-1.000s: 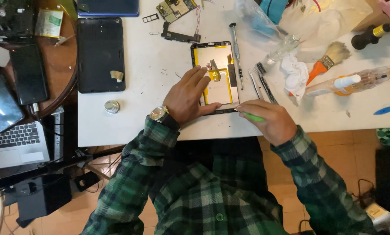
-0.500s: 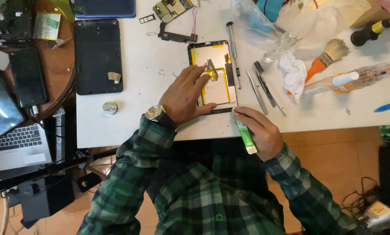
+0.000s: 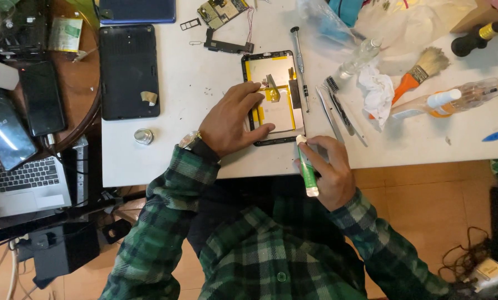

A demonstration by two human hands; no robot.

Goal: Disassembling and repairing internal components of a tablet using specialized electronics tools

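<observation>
An opened tablet [image 3: 279, 119] with a black frame and yellow inner parts lies on the white table [image 3: 204, 83], back cover off. My left hand [image 3: 232, 119] rests flat on its left half, fingers spread, thumb at the lower edge. A watch sits on that wrist. My right hand [image 3: 326, 172] is just below the tablet's lower right corner, at the table's front edge, closed around a small green and white tube [image 3: 307, 166] whose white cap points toward the tablet.
A screwdriver [image 3: 300, 61], tweezers [image 3: 329, 114] and a black-handled tool lie right of the tablet. Further right are a crumpled tissue [image 3: 377, 91], an orange brush [image 3: 418, 72] and plastic bottles. A black back cover [image 3: 129, 72], a circuit board and a small round tin [image 3: 144, 136] lie left.
My right hand has pulled the green tube back from the tablet's lower edge toward me and turned it nearly upright. My left hand has stayed on the tablet.
</observation>
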